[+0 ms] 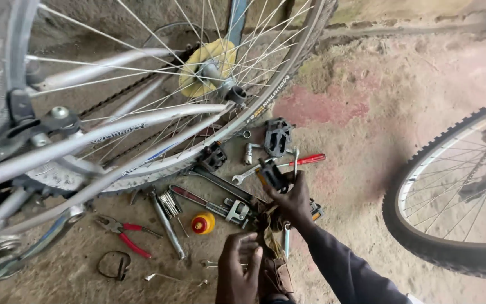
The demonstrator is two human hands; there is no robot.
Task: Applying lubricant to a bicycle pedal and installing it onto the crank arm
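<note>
The right hand (pixel 292 198) reached out over the dirt floor (pixel 367 129) and was closed around a black pedal (pixel 272 174). Its fingers hid most of the pedal. The left hand (pixel 239 264) sat lower down, with its fingers curled onto a brown rag or pouch (pixel 271 247). It was hard to tell what that brown thing really was, and the hands covered part of it.

Tools lay all around on the floor. There was a red-handled screwdriver (pixel 305 160), a silver spanner (pixel 246 175), another black pedal (pixel 277 137), a big adjustable wrench (pixel 220 205), red pliers (pixel 124 233) and a small yellow bottle with a red cap (pixel 203 223).

A silver bicycle wheel (pixel 158 84) filled the top left, and its frame was cut off at the edge. Only part of another tyre (pixel 417 225) showed on the right.
</note>
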